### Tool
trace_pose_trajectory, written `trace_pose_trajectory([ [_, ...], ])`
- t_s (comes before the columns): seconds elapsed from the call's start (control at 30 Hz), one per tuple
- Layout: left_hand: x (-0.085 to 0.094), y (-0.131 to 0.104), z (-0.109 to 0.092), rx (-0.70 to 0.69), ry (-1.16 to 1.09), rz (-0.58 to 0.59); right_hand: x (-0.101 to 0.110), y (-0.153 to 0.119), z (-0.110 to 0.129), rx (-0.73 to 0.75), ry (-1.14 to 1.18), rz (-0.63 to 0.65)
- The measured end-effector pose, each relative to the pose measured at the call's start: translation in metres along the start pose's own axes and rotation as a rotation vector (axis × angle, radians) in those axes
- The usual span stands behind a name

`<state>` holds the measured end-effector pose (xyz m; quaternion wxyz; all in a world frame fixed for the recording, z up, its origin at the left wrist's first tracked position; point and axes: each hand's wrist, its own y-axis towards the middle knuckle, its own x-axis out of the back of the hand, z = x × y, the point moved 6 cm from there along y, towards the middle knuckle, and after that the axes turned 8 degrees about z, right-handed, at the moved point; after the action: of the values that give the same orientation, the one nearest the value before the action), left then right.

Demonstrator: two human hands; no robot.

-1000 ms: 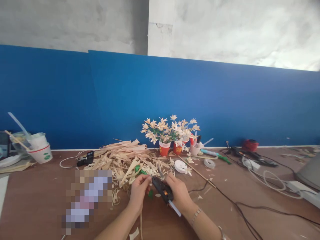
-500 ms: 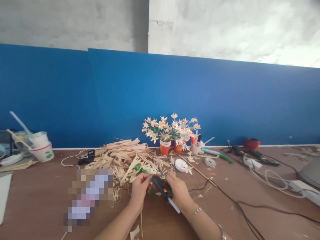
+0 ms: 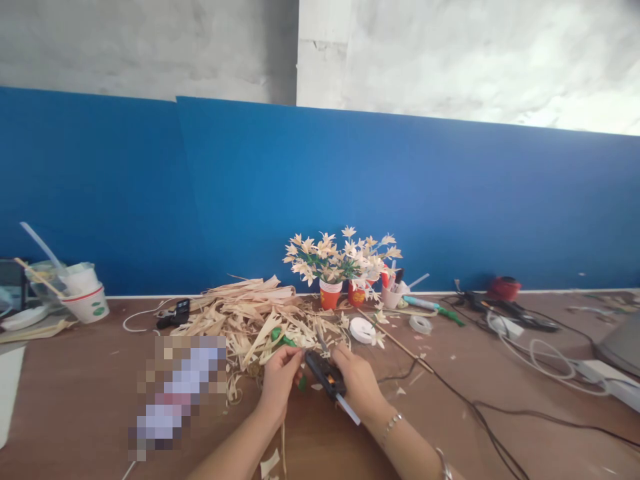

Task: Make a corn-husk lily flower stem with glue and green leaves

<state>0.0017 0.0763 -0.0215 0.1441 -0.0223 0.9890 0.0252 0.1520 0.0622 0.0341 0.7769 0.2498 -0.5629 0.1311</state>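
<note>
Black glue gun (image 3: 325,375): gripped in the right hand (image 3: 359,381), its long axis slanted from far left to near right.
Nozzle end (image 3: 309,357): turned toward the left hand (image 3: 278,380), just beside it.
Pinch: thumb and finger pressed together on the left; what is held cannot be told.

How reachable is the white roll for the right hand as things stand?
Probably not graspable yet: the right hand is closed around the black glue gun. The white roll lies close beyond, so distance looks fine.
</note>
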Motion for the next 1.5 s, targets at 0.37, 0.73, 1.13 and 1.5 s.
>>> trace_pose_trajectory([
  [0.37, 0.0016, 0.0006, 0.0009, -0.003, 0.014, -0.013, 0.0009, 0.0002, 0.0004, 0.003, -0.002, 0.003],
  [0.73, -0.0006, -0.0008, -0.0016, 0.001, 0.003, -0.005, 0.0003, 0.0006, -0.0002, -0.008, -0.029, 0.013],
  [1.13, -0.0006, -0.0011, -0.0010, 0.003, 0.006, 0.000, 0.0017, 0.0002, 0.0005, -0.010, -0.025, 0.003],
  [1.5, -0.0005, 0.0015, 0.0007, -0.010, 0.020, 0.009, -0.0009, -0.0007, 0.0008, 0.026, 0.000, -0.011],
])
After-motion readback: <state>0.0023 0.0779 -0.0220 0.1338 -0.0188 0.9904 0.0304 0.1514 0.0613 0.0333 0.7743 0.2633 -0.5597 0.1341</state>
